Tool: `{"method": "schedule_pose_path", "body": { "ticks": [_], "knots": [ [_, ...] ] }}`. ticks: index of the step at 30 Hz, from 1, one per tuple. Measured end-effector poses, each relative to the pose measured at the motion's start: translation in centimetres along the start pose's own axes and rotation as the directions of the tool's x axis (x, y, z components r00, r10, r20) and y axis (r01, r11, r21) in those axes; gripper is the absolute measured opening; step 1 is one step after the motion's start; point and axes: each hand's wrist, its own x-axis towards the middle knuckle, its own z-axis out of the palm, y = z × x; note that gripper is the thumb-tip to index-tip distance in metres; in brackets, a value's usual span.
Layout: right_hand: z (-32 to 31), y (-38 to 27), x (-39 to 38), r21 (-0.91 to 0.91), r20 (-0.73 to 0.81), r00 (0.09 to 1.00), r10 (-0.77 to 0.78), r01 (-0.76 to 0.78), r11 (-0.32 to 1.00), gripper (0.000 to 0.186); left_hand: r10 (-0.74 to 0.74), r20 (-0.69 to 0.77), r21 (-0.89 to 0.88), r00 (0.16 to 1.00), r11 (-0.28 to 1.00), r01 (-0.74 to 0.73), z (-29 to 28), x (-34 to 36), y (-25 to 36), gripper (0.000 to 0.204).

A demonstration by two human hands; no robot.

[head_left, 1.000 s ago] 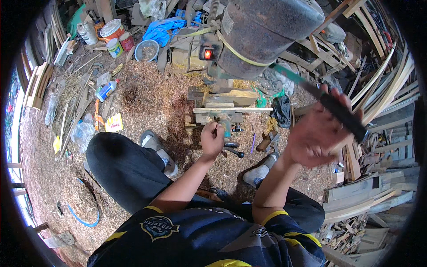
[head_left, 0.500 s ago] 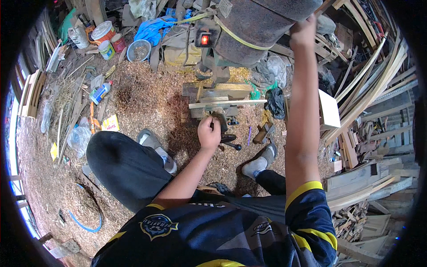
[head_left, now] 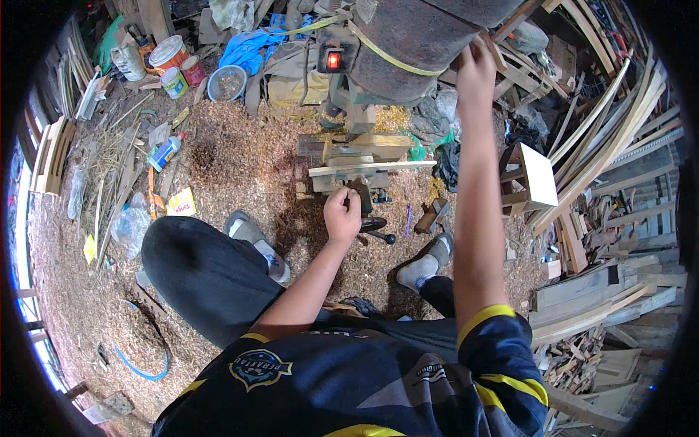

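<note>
A large rusty machine head point(head_left: 408, 44) with a yellow strap and a lit red switch point(head_left: 333, 60) fills the top centre. At its right edge my right hand point(head_left: 476, 73) is raised and closed around a brown wooden handle point(head_left: 492, 52), which is partly hidden. Below the head, a long pale wooden strip point(head_left: 378, 168) lies crosswise on the machine's table, in front of thicker wooden blocks point(head_left: 371, 148). My left hand point(head_left: 342, 215) is closed in a fist just below the strip, over a dark metal part. What its fingers hold is hidden. A black crank handle point(head_left: 380, 232) sits beside it.
Wood shavings point(head_left: 226, 160) cover the floor between my feet. Paint cans point(head_left: 174, 81), a bucket point(head_left: 228, 83) and a blue-labelled bottle point(head_left: 166, 153) are at the upper left. A white-topped wooden box point(head_left: 539, 178) and stacked boards point(head_left: 608, 153) line the right.
My right hand has moved left and slightly down, with the wooden handle beside it. The left hand stays almost in place, and the pale strip has not visibly shifted.
</note>
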Motion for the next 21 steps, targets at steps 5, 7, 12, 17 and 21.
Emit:
{"method": "schedule_pose_path", "body": {
  "ticks": [5,7,12,17,21],
  "knots": [
    [-8.5,11.6,-21.9,-0.47,-0.063,0.975,0.212,-0.216,0.856,0.029,0.058,-0.03,-0.031,0.998,0.998,-0.059,0.2,0.0,0.2,0.024],
    [-12.1,16.4,-30.9,-0.465,-0.177,0.889,0.423,-0.455,0.76,0.035,0.04,0.005,-0.048,0.999,0.998,-0.04,0.8,-0.1,0.8,0.024],
    [-11.7,17.5,-40.8,-0.467,-0.208,0.695,0.689,-0.689,0.555,0.052,0.02,0.001,-0.039,1.0,0.999,-0.02,0.1,0.0,0.1,0.024],
    [-11.9,17.9,-41.6,-0.321,0.012,0.334,0.942,-0.891,0.32,0.029,0.015,-0.056,-0.061,0.998,0.998,-0.018,0.4,-0.1,0.6,0.024],
    [-9.5,15.9,-42.4,-0.274,-0.094,0.387,0.917,-0.896,0.35,0.02,0.002,-0.067,-0.056,0.998,0.998,-0.005,-0.4,0.0,-0.1,0.024]
  ]
}}
